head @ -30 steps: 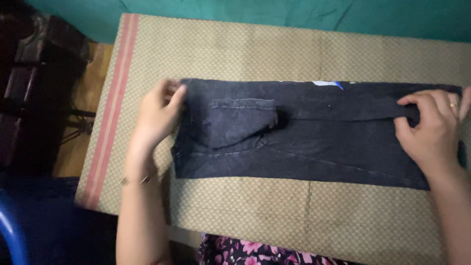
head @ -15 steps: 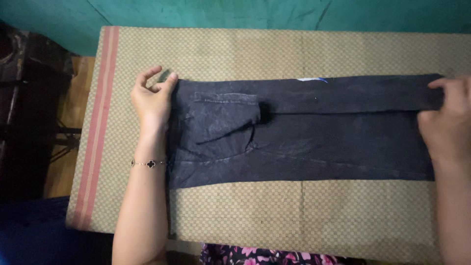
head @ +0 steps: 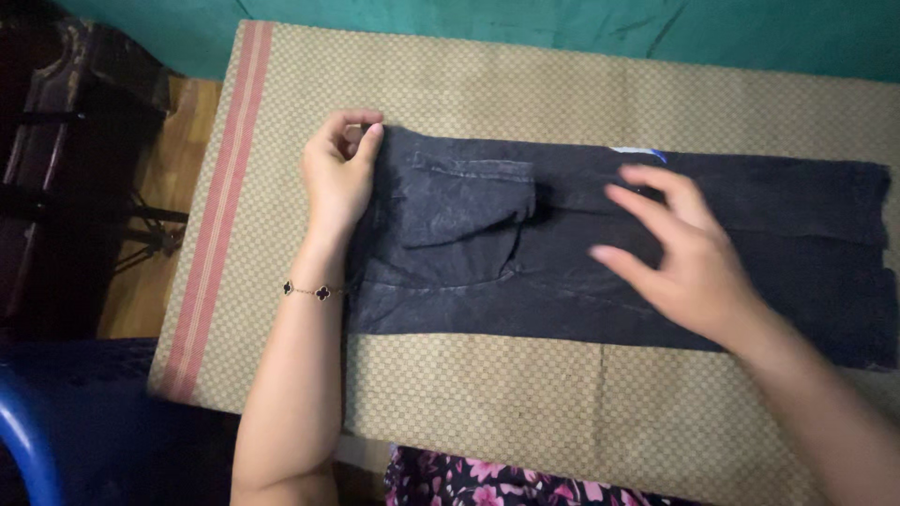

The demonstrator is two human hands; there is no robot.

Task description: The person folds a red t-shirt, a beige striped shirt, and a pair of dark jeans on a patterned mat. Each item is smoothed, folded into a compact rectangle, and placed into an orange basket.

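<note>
Denim, dark jeans (head: 600,253) folded long on woven mat (head: 487,403) | soft, floppy, fairly heavy | left hand (head: 339,178) pinches waistband corner | right hand (head: 684,258) spread, hovering mid-leg | grip folded edges.

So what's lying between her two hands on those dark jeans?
In the head view, between the left hand at the waist end and the open right hand lies a back pocket of the jeans; nothing else rests there.

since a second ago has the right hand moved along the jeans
Yes. The right hand has left the far right end of the dark jeans and now hovers open over their middle, closer to the back pocket.
</note>
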